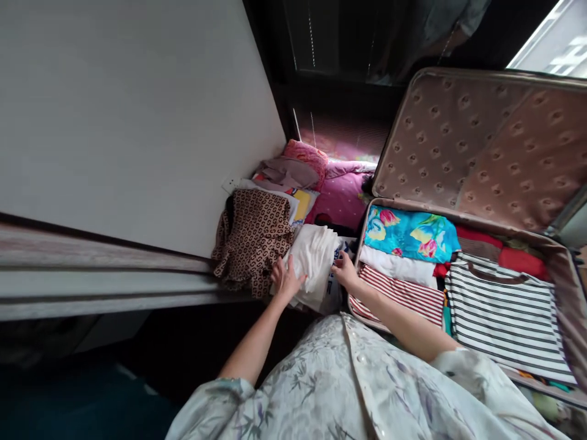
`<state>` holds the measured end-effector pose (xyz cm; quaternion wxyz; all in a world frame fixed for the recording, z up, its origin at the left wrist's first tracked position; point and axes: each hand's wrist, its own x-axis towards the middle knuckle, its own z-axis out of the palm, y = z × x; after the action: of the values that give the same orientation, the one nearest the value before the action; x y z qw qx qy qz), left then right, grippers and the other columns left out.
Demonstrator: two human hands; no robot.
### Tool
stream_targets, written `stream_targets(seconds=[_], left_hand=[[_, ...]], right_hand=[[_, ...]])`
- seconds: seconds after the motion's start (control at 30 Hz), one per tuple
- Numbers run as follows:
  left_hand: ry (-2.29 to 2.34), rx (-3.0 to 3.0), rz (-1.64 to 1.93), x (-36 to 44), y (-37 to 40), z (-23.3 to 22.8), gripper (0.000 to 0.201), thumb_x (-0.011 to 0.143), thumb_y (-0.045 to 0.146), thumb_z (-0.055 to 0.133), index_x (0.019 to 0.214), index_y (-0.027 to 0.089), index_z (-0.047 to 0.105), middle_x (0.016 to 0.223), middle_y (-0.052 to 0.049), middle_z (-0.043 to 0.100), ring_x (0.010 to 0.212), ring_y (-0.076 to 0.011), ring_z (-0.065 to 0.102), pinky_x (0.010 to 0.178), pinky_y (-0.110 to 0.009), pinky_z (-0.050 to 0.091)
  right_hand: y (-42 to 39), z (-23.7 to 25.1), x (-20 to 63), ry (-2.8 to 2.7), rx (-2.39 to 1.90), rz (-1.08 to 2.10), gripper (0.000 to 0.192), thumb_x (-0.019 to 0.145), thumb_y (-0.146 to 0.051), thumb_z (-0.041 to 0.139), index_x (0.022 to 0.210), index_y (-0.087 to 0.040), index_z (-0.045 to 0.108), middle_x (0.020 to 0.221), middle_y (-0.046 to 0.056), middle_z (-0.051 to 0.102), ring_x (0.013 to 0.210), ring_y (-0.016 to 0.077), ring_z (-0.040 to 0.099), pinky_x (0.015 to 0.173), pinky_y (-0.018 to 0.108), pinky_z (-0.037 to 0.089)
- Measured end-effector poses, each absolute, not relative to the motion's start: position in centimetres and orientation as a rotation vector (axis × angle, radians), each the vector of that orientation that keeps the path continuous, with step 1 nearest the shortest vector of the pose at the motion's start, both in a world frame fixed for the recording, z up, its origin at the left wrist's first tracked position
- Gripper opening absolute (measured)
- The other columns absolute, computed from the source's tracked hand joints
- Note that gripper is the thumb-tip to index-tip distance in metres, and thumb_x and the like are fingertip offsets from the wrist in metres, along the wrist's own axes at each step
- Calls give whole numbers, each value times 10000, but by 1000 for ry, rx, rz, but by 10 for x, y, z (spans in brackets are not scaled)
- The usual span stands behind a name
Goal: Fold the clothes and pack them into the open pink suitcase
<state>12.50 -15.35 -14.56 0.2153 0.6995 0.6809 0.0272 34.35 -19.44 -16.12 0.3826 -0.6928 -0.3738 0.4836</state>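
Note:
A folded white garment (314,253) lies on a white plastic bag (331,293) with blue print, between my two hands. My left hand (287,279) rests at the garment's left edge with its fingers spread and the thumb apart. On the other side, my right hand (345,272) has its fingers bent in at the blue print of the bag, close to the garment's right edge; what they pinch, if anything, is too small to make out. Left of my left hand lies a brown patterned garment (257,232) in a loose heap.
An open suitcase (373,208) stands at the right, its lid tilted back. Inside lie a blue floral cloth (410,232), a red-striped garment (403,290) and a black-and-white striped top (502,311). Pink bedding (342,195) lies behind; a white wall (137,122) borders the left.

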Motion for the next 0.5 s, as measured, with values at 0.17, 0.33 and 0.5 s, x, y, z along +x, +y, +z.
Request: stream_targets(seconds=[0.17, 0.33, 0.5], left_hand=[[1681, 2129, 111, 165, -165, -157, 746, 946, 419, 621, 1623, 287, 338, 1737, -130, 37, 1570, -471, 0, 1204, -706, 156], [1645, 2104, -144, 195, -168, -181, 749, 974, 468, 563, 1643, 332, 257, 1734, -140, -74, 1531, -537, -138, 1113, -828, 104], [1626, 2123, -261, 189, -163, -179, 820, 945, 485, 598, 1652, 344, 207, 1733, -129, -106, 1541, -518, -126, 1134, -791, 146]], right_hand=[[-203, -136, 443, -961, -1787, 881, 637, 780, -377, 557, 1392, -211, 491, 1182, 129, 663, 946, 239, 647, 844, 417, 552], [-216, -125, 578, -757, -2436, 295, 659, 777, -319, 524, 1392, -87, 485, 1299, 248, 580, 1204, 364, 533, 1014, 544, 434], [-220, -125, 656, -555, -2720, 154, 739, 819, -506, 630, 1436, -147, 440, 1365, 258, 507, 1228, 399, 464, 1001, 553, 390]])
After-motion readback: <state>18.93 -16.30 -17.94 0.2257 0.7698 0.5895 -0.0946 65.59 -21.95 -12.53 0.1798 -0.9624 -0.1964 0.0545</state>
